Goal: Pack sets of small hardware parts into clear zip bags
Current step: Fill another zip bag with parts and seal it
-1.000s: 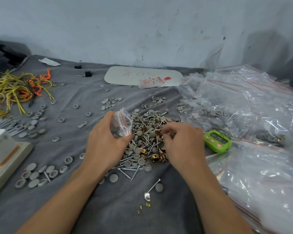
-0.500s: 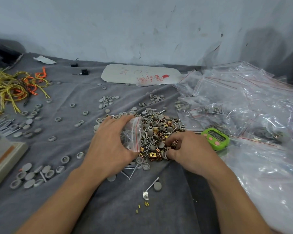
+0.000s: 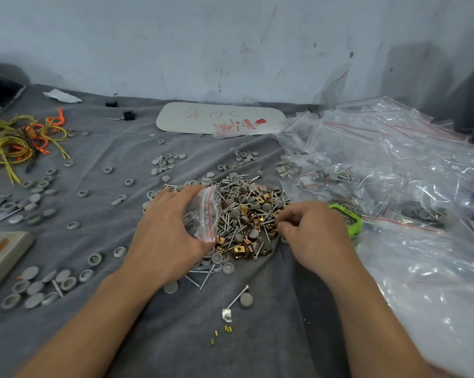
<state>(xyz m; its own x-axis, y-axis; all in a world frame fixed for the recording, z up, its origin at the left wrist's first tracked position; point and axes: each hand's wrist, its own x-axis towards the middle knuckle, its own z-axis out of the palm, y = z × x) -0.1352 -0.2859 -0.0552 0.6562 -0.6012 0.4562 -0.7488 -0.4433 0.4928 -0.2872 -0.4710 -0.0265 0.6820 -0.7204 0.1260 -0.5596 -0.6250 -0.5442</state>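
Left hand (image 3: 170, 236) is gripping a small clear zip bag (image 3: 205, 214) at the left edge of the pile (image 3: 246, 214) of screws, grey caps and brass clips that is lying mid-surface on the grey cloth (image 3: 121, 336). The fingers are hiding the bag's lower part. Right hand (image 3: 317, 236) is curling its fingertips into the pile's right edge; whether they are pinching a part cannot be told. This hand is covering part of a green timer (image 3: 351, 221).
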